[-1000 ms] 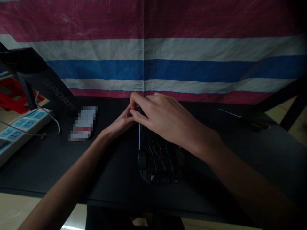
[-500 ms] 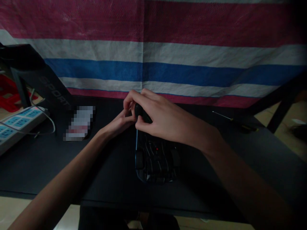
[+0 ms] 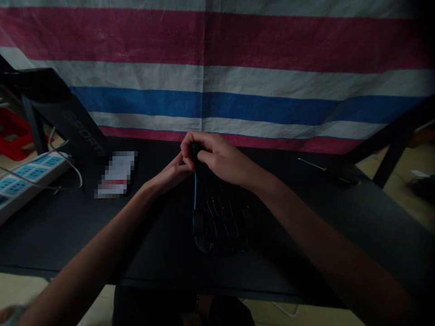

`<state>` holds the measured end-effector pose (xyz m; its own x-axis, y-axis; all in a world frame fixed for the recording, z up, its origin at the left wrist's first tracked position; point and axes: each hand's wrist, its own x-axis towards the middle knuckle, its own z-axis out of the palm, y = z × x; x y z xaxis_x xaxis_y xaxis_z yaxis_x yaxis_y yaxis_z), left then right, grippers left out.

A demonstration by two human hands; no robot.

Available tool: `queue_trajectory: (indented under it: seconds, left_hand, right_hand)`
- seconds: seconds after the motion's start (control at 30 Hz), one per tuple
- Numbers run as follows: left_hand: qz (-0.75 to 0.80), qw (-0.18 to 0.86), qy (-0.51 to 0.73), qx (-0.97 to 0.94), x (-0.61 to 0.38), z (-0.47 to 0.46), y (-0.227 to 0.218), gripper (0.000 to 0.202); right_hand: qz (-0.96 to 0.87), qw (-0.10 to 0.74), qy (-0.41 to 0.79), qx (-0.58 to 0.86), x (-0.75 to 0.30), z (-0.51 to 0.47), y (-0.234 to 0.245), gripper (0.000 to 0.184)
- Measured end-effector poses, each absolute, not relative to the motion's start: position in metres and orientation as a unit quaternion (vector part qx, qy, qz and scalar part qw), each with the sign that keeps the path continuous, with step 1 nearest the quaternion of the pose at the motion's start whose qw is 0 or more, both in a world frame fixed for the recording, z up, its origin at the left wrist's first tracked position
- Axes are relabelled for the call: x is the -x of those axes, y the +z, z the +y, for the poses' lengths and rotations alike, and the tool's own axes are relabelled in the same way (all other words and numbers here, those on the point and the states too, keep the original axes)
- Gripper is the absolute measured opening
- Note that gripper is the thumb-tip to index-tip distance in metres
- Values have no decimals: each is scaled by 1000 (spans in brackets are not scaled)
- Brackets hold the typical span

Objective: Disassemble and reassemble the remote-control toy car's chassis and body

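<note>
- At the middle of the dark table [image 3: 68,226], a black toy car [image 3: 219,217] is laid lengthwise, its far end covered by both hands.
- The right hand [image 3: 220,158] is closed around a small black part [image 3: 195,151] at that far end.
- The left hand [image 3: 171,174] is pressed against the car's left side; its grip cannot be told.
- A screwdriver [image 3: 326,171] is seen well apart on the right, a power strip [image 3: 27,174] on the left.
</note>
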<state>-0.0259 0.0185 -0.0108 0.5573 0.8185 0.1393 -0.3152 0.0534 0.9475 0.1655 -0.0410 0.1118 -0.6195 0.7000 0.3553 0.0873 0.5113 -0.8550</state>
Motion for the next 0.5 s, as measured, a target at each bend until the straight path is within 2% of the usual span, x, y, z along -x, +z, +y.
queue_trajectory:
  seconds: [0.27,0.5]
  left_hand:
    - [269,701,415,-514,23,19,-9,78]
    - [285,707,401,-509,21,8,1,80]
  right_hand:
    - [-726,398,504,247,-171,-38,108,23]
    - [-556,591,451,372,-245,-64,113,25]
